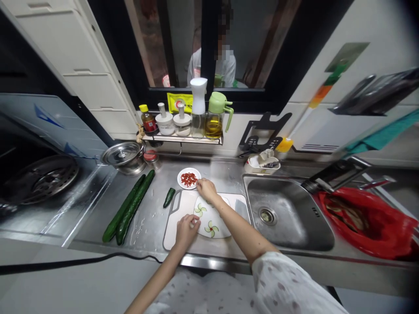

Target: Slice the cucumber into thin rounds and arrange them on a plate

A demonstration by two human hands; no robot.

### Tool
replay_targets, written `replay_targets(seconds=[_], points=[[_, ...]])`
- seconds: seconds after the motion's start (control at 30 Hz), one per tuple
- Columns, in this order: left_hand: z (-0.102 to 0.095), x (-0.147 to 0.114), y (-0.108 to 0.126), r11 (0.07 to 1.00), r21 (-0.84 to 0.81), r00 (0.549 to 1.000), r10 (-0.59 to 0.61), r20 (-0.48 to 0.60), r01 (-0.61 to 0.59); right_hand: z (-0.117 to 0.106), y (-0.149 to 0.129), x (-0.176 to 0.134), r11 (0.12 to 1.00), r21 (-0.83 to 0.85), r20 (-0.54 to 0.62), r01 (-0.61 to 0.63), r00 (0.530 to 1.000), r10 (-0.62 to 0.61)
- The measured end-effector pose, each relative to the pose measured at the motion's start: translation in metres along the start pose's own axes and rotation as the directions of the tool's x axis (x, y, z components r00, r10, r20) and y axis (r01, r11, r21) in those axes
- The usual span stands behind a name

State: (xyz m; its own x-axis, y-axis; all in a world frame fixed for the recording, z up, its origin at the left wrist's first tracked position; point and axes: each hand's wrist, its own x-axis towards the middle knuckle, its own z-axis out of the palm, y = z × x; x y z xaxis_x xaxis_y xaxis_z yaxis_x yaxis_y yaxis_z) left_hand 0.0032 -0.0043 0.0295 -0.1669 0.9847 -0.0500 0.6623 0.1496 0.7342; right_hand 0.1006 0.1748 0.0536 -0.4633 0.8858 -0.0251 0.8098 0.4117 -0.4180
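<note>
My right hand (207, 190) is at the right rim of a small white dish (180, 178) of red dried berries (189, 178) that look like goji. Its fingers are drawn together; what they hold, if anything, is too small to make out. Over the left edge of a white plate (200, 232) hovers my left hand (187, 227), fingertips pinched, their contents unclear. On that plate, thin green-edged cucumber slices form pinwheels (200, 210), and the nearer pinwheel (211, 229) has a red centre. My right forearm hides part of the plate, which rests on a pale cutting board (170, 233).
Left of the board lie a cucumber stub (169, 197) and two long cucumbers (135, 209). A lidded steel pot (126, 157) and a red-lidded jar (152, 160) stand behind. At right are the sink (281, 235) and a red bag (369, 235). A seasoning shelf (186, 138) hangs above.
</note>
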Motion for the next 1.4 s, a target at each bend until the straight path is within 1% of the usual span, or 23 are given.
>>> replay_targets(seconds=[0.17,0.27,0.37,0.53,0.67,0.87,0.9,0.93,0.97,1.03,1.1,1.17,1.23,1.4], points=[[-0.003,-0.001,-0.003,1.000,-0.007,1.000,-0.012,-0.024,0.012,0.011,-0.008,0.033,0.990,-0.119,0.106,0.069,0.993,-0.057],[-0.006,-0.002,-0.005,1.000,-0.007,0.999,-0.022,-0.039,0.022,0.018,-0.013,0.047,0.984,-0.153,0.144,0.096,0.987,-0.074],[-0.009,-0.003,-0.009,0.999,-0.011,0.998,-0.038,-0.044,0.037,0.025,-0.016,0.057,0.978,-0.171,0.162,0.119,0.983,-0.091],[-0.013,-0.003,-0.016,0.998,-0.020,0.997,-0.064,-0.053,0.063,0.035,-0.018,0.066,0.978,-0.183,0.204,0.102,0.977,-0.064],[-0.015,-0.004,-0.020,0.997,-0.026,0.995,-0.079,-0.064,0.078,0.039,-0.017,0.068,0.983,-0.152,0.190,0.101,0.979,-0.071],[-0.018,-0.006,-0.024,0.994,-0.024,0.992,-0.104,-0.064,0.103,0.039,-0.011,0.066,0.996,-0.091,0.115,0.021,0.993,-0.011],[-0.018,-0.006,-0.024,0.994,-0.024,0.992,-0.107,-0.062,0.106,0.038,-0.009,0.065,0.998,-0.065,0.092,-0.003,0.996,0.009],[-0.018,-0.007,-0.024,0.994,-0.024,0.992,-0.108,-0.061,0.107,0.038,-0.007,0.064,0.999,0.005,0.060,-0.042,0.997,0.042],[-0.018,-0.007,-0.023,0.994,-0.026,0.992,-0.108,-0.060,0.106,0.037,-0.005,0.063,0.990,0.111,0.027,-0.088,0.996,0.085],[-0.018,-0.006,-0.022,0.994,-0.029,0.993,-0.104,-0.059,0.102,0.035,0.001,0.062,0.921,0.355,-0.017,-0.163,0.983,0.181],[-0.017,-0.006,-0.020,0.995,-0.035,0.994,-0.096,-0.059,0.094,0.033,0.005,0.060,0.825,0.531,-0.029,-0.195,0.968,0.248],[-0.015,-0.006,-0.018,0.996,-0.043,0.995,-0.085,-0.059,0.082,0.031,0.008,0.057,0.777,0.596,-0.029,-0.203,0.961,0.274],[-0.013,-0.005,-0.016,0.996,-0.053,0.995,-0.073,-0.063,0.070,0.028,0.008,0.052,0.706,0.675,-0.017,-0.214,0.952,0.305],[-0.008,-0.001,-0.011,0.995,-0.088,0.996,-0.056,-0.068,0.050,0.019,0.006,0.030,0.504,0.827,0.080,-0.249,0.940,0.332]])
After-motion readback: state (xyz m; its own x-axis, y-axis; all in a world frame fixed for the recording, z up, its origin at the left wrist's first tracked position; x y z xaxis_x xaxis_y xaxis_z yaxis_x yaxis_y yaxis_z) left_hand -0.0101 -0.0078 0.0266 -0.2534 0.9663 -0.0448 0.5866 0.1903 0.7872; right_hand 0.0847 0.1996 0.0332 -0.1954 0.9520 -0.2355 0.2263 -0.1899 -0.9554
